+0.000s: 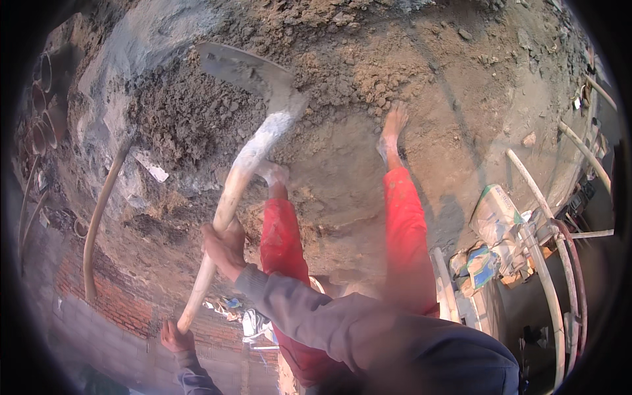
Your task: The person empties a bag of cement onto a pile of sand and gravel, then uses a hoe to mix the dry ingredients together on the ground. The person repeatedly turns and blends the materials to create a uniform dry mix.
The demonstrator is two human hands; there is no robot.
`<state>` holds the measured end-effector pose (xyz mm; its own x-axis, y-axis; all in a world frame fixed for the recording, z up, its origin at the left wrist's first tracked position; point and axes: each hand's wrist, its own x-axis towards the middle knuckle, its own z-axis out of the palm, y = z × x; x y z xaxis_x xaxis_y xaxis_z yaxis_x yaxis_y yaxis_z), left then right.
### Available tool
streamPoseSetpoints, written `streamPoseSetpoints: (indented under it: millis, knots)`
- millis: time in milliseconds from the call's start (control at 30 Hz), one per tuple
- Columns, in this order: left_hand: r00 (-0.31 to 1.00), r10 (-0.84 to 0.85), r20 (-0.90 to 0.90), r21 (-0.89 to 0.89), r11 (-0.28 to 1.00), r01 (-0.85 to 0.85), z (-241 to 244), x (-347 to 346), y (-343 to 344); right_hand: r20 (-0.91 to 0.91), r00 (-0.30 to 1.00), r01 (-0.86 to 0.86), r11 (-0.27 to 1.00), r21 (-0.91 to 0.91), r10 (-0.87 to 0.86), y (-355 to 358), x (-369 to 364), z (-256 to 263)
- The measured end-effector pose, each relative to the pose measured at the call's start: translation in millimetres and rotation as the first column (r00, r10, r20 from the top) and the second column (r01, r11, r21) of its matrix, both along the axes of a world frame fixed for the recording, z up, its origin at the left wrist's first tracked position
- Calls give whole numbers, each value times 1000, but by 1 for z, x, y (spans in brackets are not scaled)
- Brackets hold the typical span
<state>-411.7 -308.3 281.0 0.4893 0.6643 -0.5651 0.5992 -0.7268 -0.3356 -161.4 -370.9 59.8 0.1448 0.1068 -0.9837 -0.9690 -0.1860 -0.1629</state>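
A hoe with a broad metal blade (242,69) and a pale wooden handle (229,195) reaches out in front of me. The upper part of the handle, near the blade, is coated with grey-white powder or mud. My right hand (226,249) grips the handle around its middle. Lower down, my left hand (177,338) is closed around the handle's butt end. The blade is over a mound of dark, crumbly damp mix (197,113); I cannot tell whether it touches. Browner loose soil (385,64) lies to the right of the blade.
My bare feet (393,121) stand apart on packed earth. A wooden pole (106,217) rises at left, near a brick wall (106,291). Torn sacks (496,212) and several long poles (543,276) are at right. Round pipe-like pieces (44,121) lie far left.
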Motion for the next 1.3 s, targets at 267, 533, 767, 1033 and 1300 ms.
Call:
streamPoseSetpoints:
  millis: [267, 533, 767, 1033, 1300]
  knots:
    - [727, -66, 684, -269, 903, 335, -293, 386, -26, 475, 814, 446, 884, -143, -334, -174, 383, -192]
    - [881, -74, 468, -383, 881, 277, -309, 289, 85, 344, 922, 307, 877, -368, -178, -40, 277, -249]
    - [950, 93, 297, -292, 956, -3, -163, 121, 144, 68, 998, 11, 949, -316, 11, 111, 97, -173]
    - [997, 6, 83, 156, 988, -19, -1, -65, 113, 93, 993, -72, 995, 75, 65, 156, -65, 1]
    - [876, -45, 481, -190, 970, 154, -173, 171, -28, 237, 906, 393, 905, -160, -352, -107, 182, -72]
